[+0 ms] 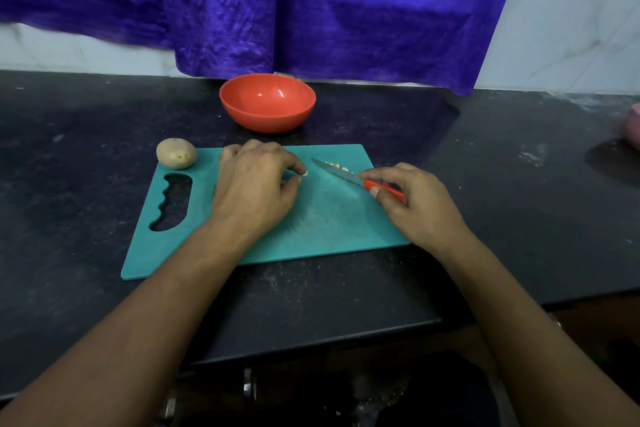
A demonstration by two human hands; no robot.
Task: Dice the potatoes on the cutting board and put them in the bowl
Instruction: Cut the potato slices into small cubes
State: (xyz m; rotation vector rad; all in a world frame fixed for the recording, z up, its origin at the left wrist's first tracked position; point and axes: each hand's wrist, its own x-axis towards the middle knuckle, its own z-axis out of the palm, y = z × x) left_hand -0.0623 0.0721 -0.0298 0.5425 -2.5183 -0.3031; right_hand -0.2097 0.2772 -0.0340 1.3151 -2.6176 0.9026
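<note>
Mid-dice on teal cutting board [322,229]: left hand [256,184] fingers [294,163] pinch a potato bit [304,174] mid-board, right hand [412,204] fingers curl round the knife [346,175] by the diced pile [341,167], whole potato [176,153] at board's far-left corner, bowl [267,102] beyond it looks empty; next probably slice that bit.

Dark speckled stone counter [485,184]. It holds one teal board [311,229] near the front edge and one empty red bowl [267,104] just behind it. One whole potato [176,153] sits at the board's far left corner, and a pink object [633,126] is cut off at the far right.
</note>
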